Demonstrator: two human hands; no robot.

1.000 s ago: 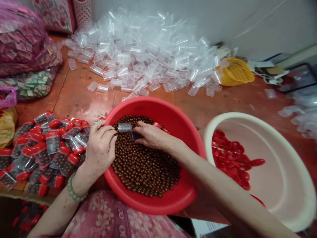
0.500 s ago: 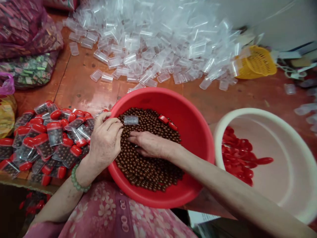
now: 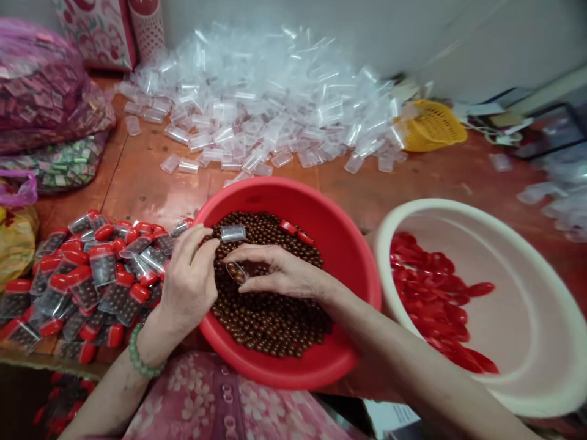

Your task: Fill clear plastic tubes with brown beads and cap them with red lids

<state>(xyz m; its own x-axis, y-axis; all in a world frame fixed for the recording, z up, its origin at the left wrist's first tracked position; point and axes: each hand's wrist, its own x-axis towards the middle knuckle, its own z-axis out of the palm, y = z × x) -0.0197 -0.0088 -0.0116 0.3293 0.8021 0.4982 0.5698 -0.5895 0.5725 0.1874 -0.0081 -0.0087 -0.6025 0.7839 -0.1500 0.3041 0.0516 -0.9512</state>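
Observation:
A red basin (image 3: pixel 362 275) holds many brown beads (image 3: pixel 270 330), with a clear empty container (image 3: pixel 233 233) and two red caps (image 3: pixel 288 227) lying on them. Over the beads, my right hand (image 3: pixel 275 272) is closed on a clear container filled with brown beads (image 3: pixel 236 272), its open end facing up. My left hand (image 3: pixel 190 281) rests at the basin's left rim with its fingers curled; what it holds, if anything, is hidden. Left of it lies a pile of bead-filled containers with red caps (image 3: pixel 103 264).
A white basin (image 3: pixel 518 244) with red caps (image 3: pixel 426 293) stands at the right. Clear containers (image 3: pixel 257 116) are heaped along the back beside a yellow basket (image 3: pixel 433 125). Filled bags (image 3: pixel 41 79) sit at the back left.
My right hand has come up out of the beads, and the filled container now shows between its fingers. The view has shifted, bringing more of the back into sight.

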